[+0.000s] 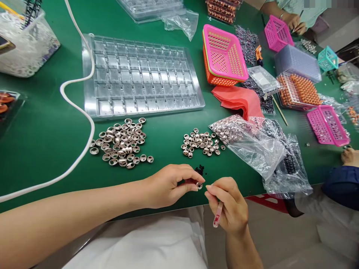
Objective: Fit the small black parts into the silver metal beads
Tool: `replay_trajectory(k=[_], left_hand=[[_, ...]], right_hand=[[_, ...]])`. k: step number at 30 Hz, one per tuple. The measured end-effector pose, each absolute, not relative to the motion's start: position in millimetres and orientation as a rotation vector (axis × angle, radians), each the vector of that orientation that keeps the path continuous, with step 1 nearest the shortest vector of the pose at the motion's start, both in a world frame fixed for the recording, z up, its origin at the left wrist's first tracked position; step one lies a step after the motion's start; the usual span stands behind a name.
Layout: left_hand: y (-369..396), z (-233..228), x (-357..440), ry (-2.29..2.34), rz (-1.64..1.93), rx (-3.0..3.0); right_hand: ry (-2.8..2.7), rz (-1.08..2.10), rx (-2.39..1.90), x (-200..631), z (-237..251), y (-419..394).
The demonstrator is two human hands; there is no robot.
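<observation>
So the left hand [168, 185] has its fingers pinched together on one small rose-gold metal shell [199, 185], held just above the near edge of the green desk [42, 149]. The shell's open hollow looks turned toward the camera, but it's too tiny to call a long axis. The right hand [228, 203] sits right next to it, fingers closed around a thin pink-and-white stick tool [217, 216]; the tool's long axis runs nearly upright in the picture, lower end pointing back toward the person, upper end hidden in the fingers near the shell. Just behind the fingertips there's a little clump of tiny black bits [200, 170]. Further out: a small pile of matching shells [202, 142], a bigger pile of larger shells [122, 142] to the left, a crumpled clear plastic bag [252, 149] on the right, and a clear compartment tray [140, 78] beyond. A white cable [84, 116] snakes along the left.
</observation>
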State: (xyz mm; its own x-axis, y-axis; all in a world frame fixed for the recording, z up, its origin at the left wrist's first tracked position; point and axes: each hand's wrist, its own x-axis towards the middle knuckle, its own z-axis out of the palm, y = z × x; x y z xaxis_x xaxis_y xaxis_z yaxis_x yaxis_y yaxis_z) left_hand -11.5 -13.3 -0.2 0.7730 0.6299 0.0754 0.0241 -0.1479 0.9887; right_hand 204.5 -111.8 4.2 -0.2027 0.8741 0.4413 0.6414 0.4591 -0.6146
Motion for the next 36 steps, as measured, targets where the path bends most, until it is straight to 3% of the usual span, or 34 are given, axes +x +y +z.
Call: replay_trajectory(k=[10,18,25,36], left_hand=[[-12.6,-2.2,-10.1,0.698,0.602,1.597],[-13.7,-4.3,-9.5,0.701,0.602,1.598],[-13.2,-3.2,-10.5,0.658,0.616,1.689],[-15.8,-8.8,-9.7,0.527,0.748,1.824]], right_hand=[[-1.511,0.291,-1.558,222.3,10.2,-111.0],[-1.7,0.392,-1.864,247.8,18.0,-114.3],[-1.385,0.416,-1.529,215.5,21.4,-124.4],[-1.678,0.455,-1.315,190.3,21.3,-113.7]])
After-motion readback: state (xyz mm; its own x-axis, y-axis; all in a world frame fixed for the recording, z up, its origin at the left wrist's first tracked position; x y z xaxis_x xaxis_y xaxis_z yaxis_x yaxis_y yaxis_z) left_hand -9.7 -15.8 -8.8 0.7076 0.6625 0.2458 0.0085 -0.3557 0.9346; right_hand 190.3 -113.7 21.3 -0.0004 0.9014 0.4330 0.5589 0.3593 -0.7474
